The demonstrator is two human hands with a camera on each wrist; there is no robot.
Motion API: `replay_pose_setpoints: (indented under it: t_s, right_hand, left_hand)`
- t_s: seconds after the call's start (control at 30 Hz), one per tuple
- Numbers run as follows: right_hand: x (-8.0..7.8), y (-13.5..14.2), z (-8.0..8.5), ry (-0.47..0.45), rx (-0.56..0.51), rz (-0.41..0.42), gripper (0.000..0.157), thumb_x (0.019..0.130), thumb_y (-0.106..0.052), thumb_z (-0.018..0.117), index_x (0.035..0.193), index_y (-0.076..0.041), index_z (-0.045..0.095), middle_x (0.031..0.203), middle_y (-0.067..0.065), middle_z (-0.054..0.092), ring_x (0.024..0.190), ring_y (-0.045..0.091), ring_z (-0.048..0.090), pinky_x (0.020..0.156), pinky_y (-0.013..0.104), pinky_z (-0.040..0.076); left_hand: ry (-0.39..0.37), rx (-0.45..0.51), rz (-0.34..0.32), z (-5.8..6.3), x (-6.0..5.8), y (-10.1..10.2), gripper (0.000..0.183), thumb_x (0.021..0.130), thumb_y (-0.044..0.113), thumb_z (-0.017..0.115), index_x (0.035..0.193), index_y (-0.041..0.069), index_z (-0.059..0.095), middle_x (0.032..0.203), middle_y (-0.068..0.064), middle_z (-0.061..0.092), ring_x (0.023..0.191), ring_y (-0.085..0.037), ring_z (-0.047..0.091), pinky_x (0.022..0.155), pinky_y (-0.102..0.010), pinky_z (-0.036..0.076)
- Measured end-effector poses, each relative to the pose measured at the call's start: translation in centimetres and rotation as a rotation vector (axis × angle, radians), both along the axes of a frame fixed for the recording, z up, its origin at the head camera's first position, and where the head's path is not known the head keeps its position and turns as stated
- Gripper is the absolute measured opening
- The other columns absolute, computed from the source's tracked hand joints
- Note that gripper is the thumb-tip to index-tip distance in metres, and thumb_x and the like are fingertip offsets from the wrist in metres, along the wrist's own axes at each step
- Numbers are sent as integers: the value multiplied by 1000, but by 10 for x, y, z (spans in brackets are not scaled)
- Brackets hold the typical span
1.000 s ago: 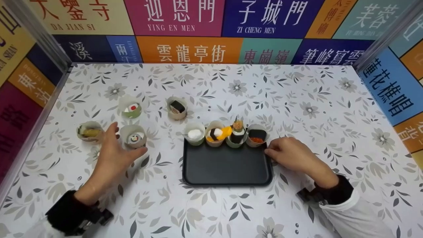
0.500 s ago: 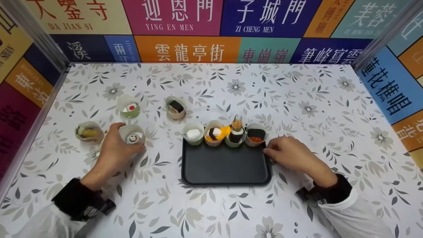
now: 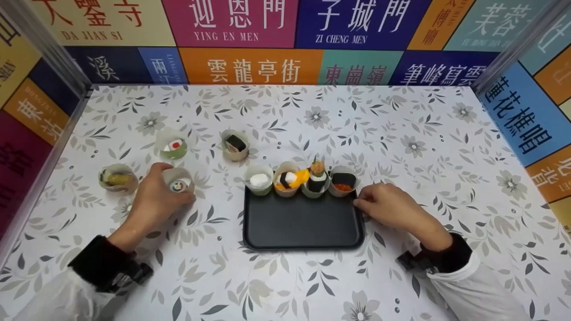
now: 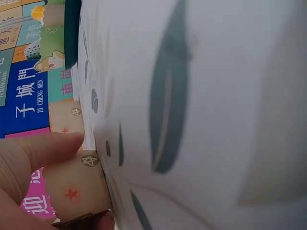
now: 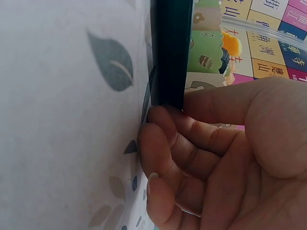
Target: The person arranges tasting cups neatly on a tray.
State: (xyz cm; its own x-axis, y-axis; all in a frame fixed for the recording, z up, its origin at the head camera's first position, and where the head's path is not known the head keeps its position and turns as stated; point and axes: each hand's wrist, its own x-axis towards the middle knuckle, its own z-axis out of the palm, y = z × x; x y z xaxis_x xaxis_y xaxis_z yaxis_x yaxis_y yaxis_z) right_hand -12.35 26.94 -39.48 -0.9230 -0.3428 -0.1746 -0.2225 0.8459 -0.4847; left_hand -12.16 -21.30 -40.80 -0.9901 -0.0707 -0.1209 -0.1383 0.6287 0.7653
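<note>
My left hand (image 3: 156, 196) grips a small paper cup (image 3: 179, 183) with a round sushi roll in it, thumb and fingers on opposite sides. In the left wrist view the cup's star-printed wall (image 4: 72, 189) shows between thumb and fingers, low against the table. At the tray's right edge, my right hand (image 3: 397, 207) pinches the black rectangular tray (image 3: 303, 225); the right wrist view has its thumb and curled fingers at the tray's corner (image 5: 170, 52). A row of several food cups stands along the tray's back edge, among them one with red roe (image 3: 343, 183) and one with white filling (image 3: 259, 180).
Left of the left hand stands a cup with a yellowish piece (image 3: 117, 178). Behind it are a cup with a red-dotted white piece (image 3: 173, 145) and one with a seaweed-wrapped piece (image 3: 235, 145). Lettered panels (image 3: 254, 67) wall in the floral table (image 3: 379, 120).
My left hand has moved in from the left, and its thumb and fingers have closed round the cup with the sushi roll. My right hand stays on the tray.
</note>
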Motion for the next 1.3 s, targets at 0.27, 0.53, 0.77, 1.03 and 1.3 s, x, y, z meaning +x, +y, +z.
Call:
replay_pose_setpoints:
  t_s: [0.27,0.53,0.77,1.03,1.3]
  right_hand:
    - [1,-1,-1,-3,-4,-10,24,99,-20,68,75,-15,67,63,-6,58,52,13,50,53,33,41]
    - [1,-1,-2,0,-4,-1,23,99,-21,68,77,-15,69,65,-7,59,56,13,51,56,34,41]
    - [1,1,-1,15,-1,4,24,99,-21,67,75,-16,68,64,-7,59,57,13,52,57,34,42]
    - [0,2,-1,2,-16,0,22,99,-22,68,79,-15,70,65,-8,61,58,12,53,58,34,42]
    - [0,3,-1,-16,-27,-13,22,99,-23,69,79,-15,71,65,-7,62,56,13,53,56,34,43]
  left_hand:
    - [25,-62,-51,1,1,1,68,83,10,78,139,-7,44,132,-31,59,119,-40,55,100,-51,44]
    - [108,-84,-32,8,4,0,59,85,13,79,134,-2,50,130,-25,63,119,-41,60,100,-53,45]
    - [199,-85,-71,21,8,10,55,80,6,81,129,1,57,132,-20,64,123,-40,59,103,-53,45]
    - [139,-5,-86,34,19,30,62,78,9,84,134,8,57,124,-15,68,109,-34,66,88,-48,53]
    - [158,95,-141,35,29,57,67,73,7,89,133,11,59,117,-8,68,105,-26,64,90,-43,49]
